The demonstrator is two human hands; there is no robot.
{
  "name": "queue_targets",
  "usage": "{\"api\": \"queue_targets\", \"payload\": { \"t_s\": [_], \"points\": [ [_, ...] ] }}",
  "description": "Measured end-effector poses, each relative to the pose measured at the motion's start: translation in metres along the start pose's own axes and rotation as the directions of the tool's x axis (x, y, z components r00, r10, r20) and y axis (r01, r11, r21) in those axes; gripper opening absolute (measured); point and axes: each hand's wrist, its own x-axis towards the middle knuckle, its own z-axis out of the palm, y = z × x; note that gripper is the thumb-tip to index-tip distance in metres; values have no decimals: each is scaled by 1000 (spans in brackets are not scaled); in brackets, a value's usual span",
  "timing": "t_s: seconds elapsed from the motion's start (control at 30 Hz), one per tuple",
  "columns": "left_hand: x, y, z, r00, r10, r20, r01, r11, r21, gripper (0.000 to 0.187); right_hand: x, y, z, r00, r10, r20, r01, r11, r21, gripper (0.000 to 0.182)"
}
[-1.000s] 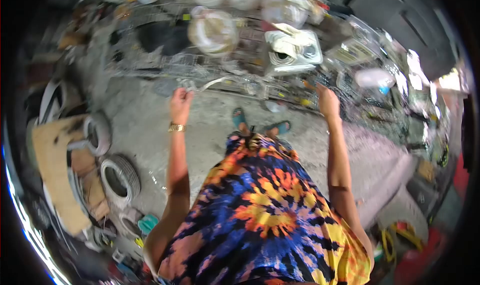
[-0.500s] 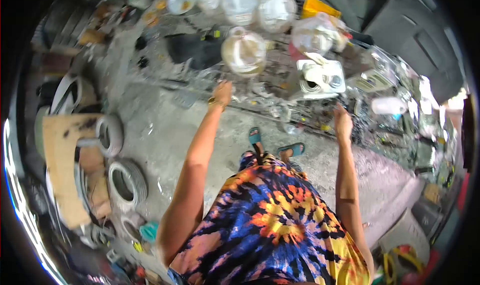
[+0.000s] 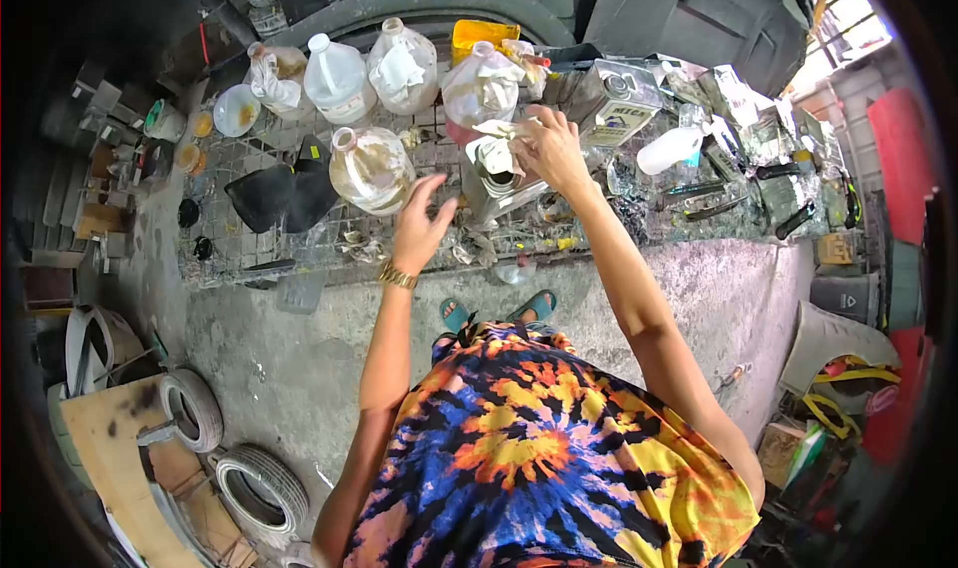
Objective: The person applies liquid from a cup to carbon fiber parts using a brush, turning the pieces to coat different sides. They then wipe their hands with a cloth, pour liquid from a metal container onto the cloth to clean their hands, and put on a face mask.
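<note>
My right hand (image 3: 561, 154) is at the top of a square metal can (image 3: 491, 207), its fingers closed on a crumpled white rag (image 3: 496, 152) lying over the can's top. The can's round opening shows just below the rag. My left hand (image 3: 421, 231), with a gold watch on the wrist, hovers in front of a round clear jug (image 3: 371, 174) with some liquid in it. Its fingers are spread and hold nothing. Behind the can stands another jug (image 3: 482, 87) with reddish liquid at the bottom.
On the wire-mesh table (image 3: 329, 249) stand several jugs, a yellow container (image 3: 484, 37), a second metal can (image 3: 617, 99) and a white bottle (image 3: 671, 151). Black-handled tools (image 3: 793, 221) lie at the right. Tires (image 3: 261, 488) and cardboard (image 3: 120, 433) are on the floor at left.
The view has shifted up and right. My right hand has risen from in front of the can to the rag on its top. My left hand has moved toward the round jug, fingers spreading.
</note>
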Motion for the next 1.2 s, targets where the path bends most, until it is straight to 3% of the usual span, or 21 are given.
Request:
{"api": "queue_targets", "payload": {
  "t_s": [0.1,0.17,0.23,0.3,0.37,0.4,0.43,0.5,0.53,0.57,0.6,0.63,0.7,0.73,0.77,0.83,0.9,1.0,1.07,1.1,1.2],
  "points": [
    [39,25,17,998,66,-13,-68,985,-158,38,10,-4,-3,999,-34,26,33,998,50,20],
    [56,42,21,995,96,-26,-98,992,-80,39,20,-20,-26,1000,-26,3,26,993,116,18],
    [63,40,29,987,150,-64,-152,988,-30,35,22,-41,-57,969,169,181,-228,893,387,23],
    [66,37,30,977,-15,215,68,969,-239,29,21,-39,-64,985,157,74,-174,901,397,31],
    [59,35,35,982,60,179,-1,949,-316,21,16,-37,-71,918,339,205,-361,505,784,28],
    [54,41,32,978,27,208,73,887,-456,17,11,-28,-71,897,380,225,-389,437,811,27],
    [49,47,28,971,-6,239,148,800,-581,14,6,-34,-74,884,456,102,-261,299,918,28],
    [37,57,23,965,6,261,166,760,-628,11,-6,-46,-87,633,773,40,-196,110,974,33],
    [31,61,22,970,-12,243,169,751,-638,12,-27,-34,-78,621,777,103,-255,76,964,37],
    [24,64,19,975,-31,219,169,743,-647,12,-49,-28,-66,626,771,114,-256,65,965,37],
    [17,67,16,973,-32,228,173,758,-629,10,-72,-30,-59,693,598,401,-476,-38,879,41],
    [10,67,14,977,-41,211,167,761,-627,10,-87,-31,-53,659,370,654,-683,-69,727,45],
    [-10,65,15,954,-60,294,245,721,-648,7,-97,-61,-28,679,237,695,-664,-207,719,50],
    [-21,62,18,952,-86,294,266,709,-653,8,-90,-75,-34,671,215,710,-616,-372,694,32],
    [-32,63,19,954,-109,280,272,710,-649,8,-88,-74,-36,663,192,724,-631,-378,678,32],
    [-54,66,20,955,-202,218,295,735,-611,8,-78,-66,-34,756,62,651,-578,-402,710,15],
    [-76,69,29,949,-293,118,303,735,-606,11,-79,-48,-40,745,-66,664,-605,-484,632,15],
    [-101,70,45,925,-381,-7,288,711,-642,16,-78,-54,-62,737,-123,665,-630,-482,609,25],
    [-112,69,64,909,-410,-82,266,718,-643,16,-87,-56,-61,710,-133,692,-691,63,720,36],
    [-116,70,70,900,-417,-123,247,723,-646,17,-97,-55,-44,766,-150,626,-578,267,771,39],
    [-124,78,99,858,-467,-212,236,727,-645,18,-112,-39,-24,709,-239,663,-592,308,745,36]
  ]
}}
